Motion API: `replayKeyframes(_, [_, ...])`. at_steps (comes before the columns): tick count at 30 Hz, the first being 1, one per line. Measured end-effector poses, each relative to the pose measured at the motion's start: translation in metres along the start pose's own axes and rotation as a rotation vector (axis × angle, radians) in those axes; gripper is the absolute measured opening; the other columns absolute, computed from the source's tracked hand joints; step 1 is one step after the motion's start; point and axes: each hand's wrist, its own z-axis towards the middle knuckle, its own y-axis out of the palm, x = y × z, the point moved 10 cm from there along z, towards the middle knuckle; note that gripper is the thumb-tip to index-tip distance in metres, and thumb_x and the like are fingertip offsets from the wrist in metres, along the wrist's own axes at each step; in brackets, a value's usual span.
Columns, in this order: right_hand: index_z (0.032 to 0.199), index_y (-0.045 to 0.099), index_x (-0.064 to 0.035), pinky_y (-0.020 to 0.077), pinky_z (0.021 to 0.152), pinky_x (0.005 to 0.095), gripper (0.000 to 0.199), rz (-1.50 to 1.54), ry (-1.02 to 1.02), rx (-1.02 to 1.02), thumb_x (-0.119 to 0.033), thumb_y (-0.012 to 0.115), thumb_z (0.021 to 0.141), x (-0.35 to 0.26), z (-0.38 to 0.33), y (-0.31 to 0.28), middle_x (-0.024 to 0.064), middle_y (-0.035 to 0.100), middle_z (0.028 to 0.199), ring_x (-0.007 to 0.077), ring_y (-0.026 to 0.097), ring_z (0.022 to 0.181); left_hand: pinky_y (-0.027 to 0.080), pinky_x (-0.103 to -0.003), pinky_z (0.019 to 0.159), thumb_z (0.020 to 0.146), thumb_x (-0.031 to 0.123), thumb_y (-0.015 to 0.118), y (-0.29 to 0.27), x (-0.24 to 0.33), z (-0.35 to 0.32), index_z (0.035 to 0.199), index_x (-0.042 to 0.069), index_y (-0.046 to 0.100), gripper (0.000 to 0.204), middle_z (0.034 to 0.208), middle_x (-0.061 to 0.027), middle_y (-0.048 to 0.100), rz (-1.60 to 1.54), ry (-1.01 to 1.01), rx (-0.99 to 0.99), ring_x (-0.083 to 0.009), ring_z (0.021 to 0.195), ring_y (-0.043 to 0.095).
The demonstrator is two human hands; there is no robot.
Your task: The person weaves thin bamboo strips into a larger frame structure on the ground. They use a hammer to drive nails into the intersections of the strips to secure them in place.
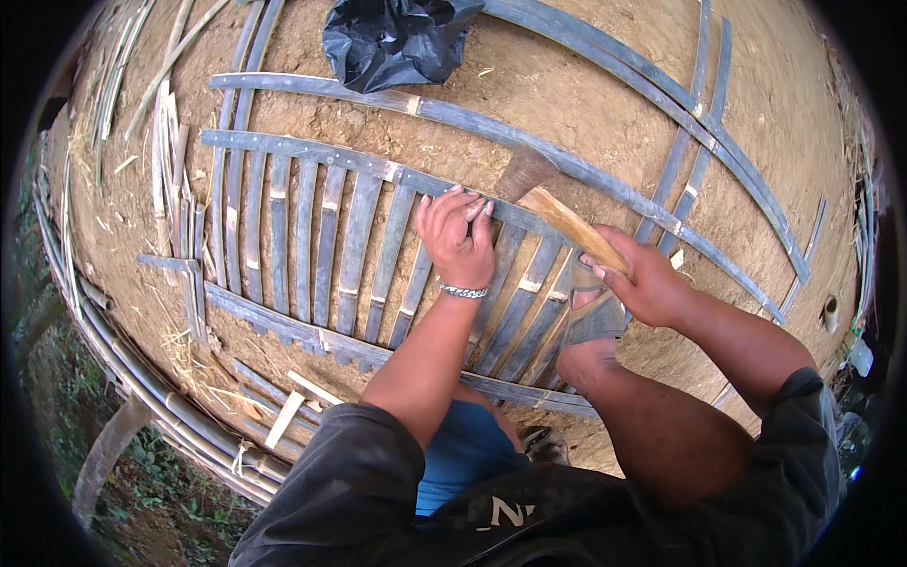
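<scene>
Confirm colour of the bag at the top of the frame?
Black, crinkled and glossy: the plastic bag on the dirt, head view.

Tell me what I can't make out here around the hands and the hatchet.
- Hatchet blade, head view: its cutting edge sits against the slat frame; contact point unclear.
- Handle: the rear end is hidden inside the right hand.
- Left hand: the palm and whatever lies under it are covered by the hand itself.
- Black bag: cut off by the top edge; contents unseen.

Left hand (457,236) pressing bamboo slat panel (312,246), right hand (642,279) gripping hatchet (557,210), black bag (392,38)
</scene>
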Motion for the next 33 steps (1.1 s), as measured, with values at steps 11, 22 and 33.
replayKeyframes(11, [0.153,0.044,-0.0248,0.0546,0.094,0.0475,0.051,-0.386,-0.202,0.059,-0.022,0.058,0.103,-0.023,0.016,-0.008,0.0184,0.066,0.128,0.0393,0.066,0.114,0.039,-0.052,0.110,0.074,-0.001,0.077,-0.004,0.002,0.004,0.090,0.010,0.068,0.021,0.104,-0.0056,0.071,0.001,0.027,0.034,-0.0283,0.113,0.066])
replayKeyframes(22, [0.148,0.050,-0.0237,0.0569,0.077,0.0461,0.057,-0.573,-0.328,0.028,-0.014,0.066,0.094,-0.027,0.029,-0.018,0.0131,0.068,0.109,0.0364,0.069,0.095,0.038,-0.053,0.111,0.069,-0.004,0.064,-0.003,0.001,0.005,0.091,0.007,0.066,0.024,0.102,-0.0064,0.069,0.019,-0.003,0.014,-0.0285,0.114,0.065])
replayKeyframes(33, [0.146,0.051,-0.0211,0.0572,0.079,0.0464,0.056,-0.517,-0.427,0.077,-0.012,0.067,0.093,-0.029,0.033,-0.026,0.0131,0.068,0.107,0.0361,0.068,0.093,0.037,-0.052,0.111,0.070,-0.001,0.064,-0.001,-0.001,0.005,0.090,0.008,0.065,0.022,0.101,-0.0061,0.069,0.009,-0.007,0.019,-0.0278,0.113,0.065])
